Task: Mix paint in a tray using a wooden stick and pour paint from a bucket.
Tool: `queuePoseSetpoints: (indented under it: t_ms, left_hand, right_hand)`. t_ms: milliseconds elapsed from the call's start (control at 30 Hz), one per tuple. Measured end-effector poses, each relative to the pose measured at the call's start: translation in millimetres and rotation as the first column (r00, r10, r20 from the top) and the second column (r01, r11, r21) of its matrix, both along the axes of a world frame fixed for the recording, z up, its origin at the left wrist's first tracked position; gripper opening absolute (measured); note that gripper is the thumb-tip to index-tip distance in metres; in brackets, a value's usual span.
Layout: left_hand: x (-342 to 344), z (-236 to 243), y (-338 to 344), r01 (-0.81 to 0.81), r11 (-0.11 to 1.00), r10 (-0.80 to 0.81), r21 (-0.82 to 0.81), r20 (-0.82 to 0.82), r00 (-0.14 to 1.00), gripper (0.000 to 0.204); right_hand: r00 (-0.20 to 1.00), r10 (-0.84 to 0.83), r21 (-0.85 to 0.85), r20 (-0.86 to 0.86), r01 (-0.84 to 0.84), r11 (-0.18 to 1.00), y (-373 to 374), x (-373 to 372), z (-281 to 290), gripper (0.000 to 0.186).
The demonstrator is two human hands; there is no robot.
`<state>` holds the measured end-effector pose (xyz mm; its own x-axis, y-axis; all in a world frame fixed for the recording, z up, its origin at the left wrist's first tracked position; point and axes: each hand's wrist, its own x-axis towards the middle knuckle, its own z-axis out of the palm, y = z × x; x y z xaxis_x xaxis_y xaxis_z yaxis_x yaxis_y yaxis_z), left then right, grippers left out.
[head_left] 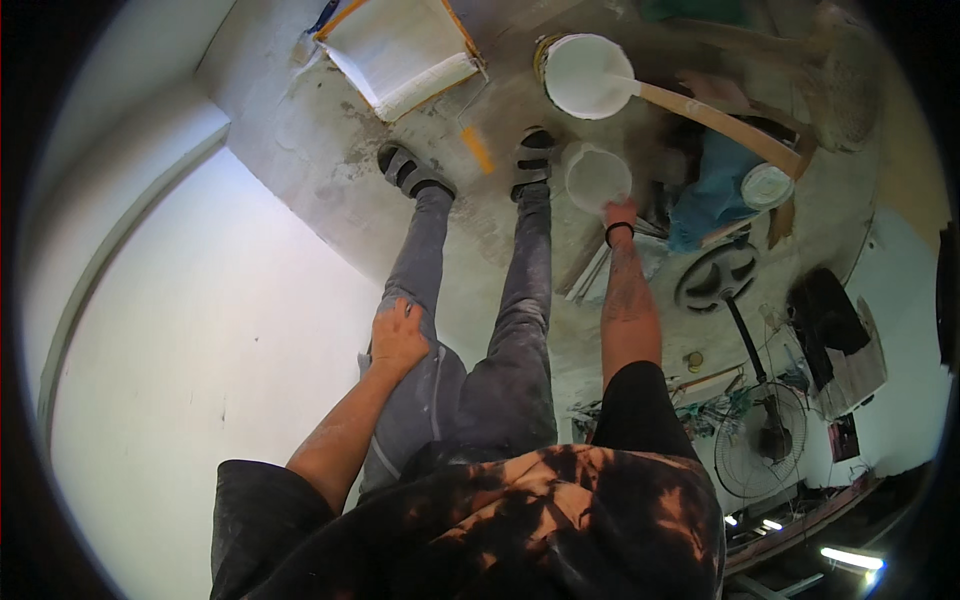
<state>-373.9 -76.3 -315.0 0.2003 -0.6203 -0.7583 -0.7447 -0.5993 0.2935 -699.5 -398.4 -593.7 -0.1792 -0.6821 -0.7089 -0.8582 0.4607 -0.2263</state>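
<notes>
My left hand (400,336) rests on my grey-trousered left thigh, fingers apart and slightly bent. My right hand (619,212) grips the near rim of a small white bucket (595,176) beside my right sandal (532,160). Above it stands a larger white bucket (575,76) of pale material, with a long wooden piece (720,120) reaching out of it to the right. A paint tray (385,50) with white coating lies beyond my left sandal (410,172), and an orange-handled roller (475,148) is beside it.
A pedestal fan (760,440) and its round base (712,280) are at the right, near a dark object (830,320). Blue cloth (705,190), a white lidded tub (766,186) and clutter lie on the right floor. A white wall (190,330) runs along my left.
</notes>
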Motion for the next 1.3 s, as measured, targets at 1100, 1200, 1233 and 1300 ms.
queuePoseSetpoints:
  t_ms: [1100,1200,1233,1300]
  left_hand:
    - [4.6,-6.0,13.5,-0.143,0.985,0.147,0.095,-0.032,0.989,0.034]
    - [5.7,-5.8,12.6,-0.146,0.984,0.15,0.105,-0.034,0.988,0.034]
    - [6.1,-5.8,11.9,-0.149,0.984,0.153,0.102,-0.034,0.988,0.034]
    - [6.8,-5.2,10.3,-0.15,0.984,0.154,0.098,-0.041,0.987,0.035]
  right_hand:
    - [0.938,-0.128,-0.02,0.322,0.142,0.99,-51.2,106.0,157.8,0.038]
    - [0.918,-0.138,-0.018,0.372,0.156,0.988,-48.0,111.5,164.4,0.04]
    - [0.918,-0.134,-0.02,0.373,0.153,0.988,-46.8,112.4,166.6,0.04]
    - [0.912,-0.128,-0.028,0.391,0.151,0.988,-42.1,106.0,169.1,0.047]
